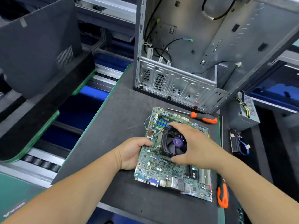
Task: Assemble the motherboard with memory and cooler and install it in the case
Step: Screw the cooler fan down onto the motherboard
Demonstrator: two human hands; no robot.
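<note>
A green motherboard (pixel 163 172) lies on the dark mat in front of me. A black cooler fan (pixel 174 143) with a purple hub sits on it, above a metal heatsink. My right hand (pixel 194 143) curls over the cooler, thumb at its near edge and fingers at its far edge. My left hand (pixel 134 152) grips the board's left edge. Memory sticks (pixel 163 122) sit in slots at the board's far end. The open metal case (pixel 186 62) stands upright behind the board, loose cables hanging inside.
An orange-and-black screwdriver (pixel 202 117) lies between board and case; another (pixel 223 196) lies at the board's right. A power supply (pixel 246 112) and a cabled part (pixel 237 141) sit at right. A roller conveyor (pixel 40 162) and a dark case panel (pixel 37 46) are at left.
</note>
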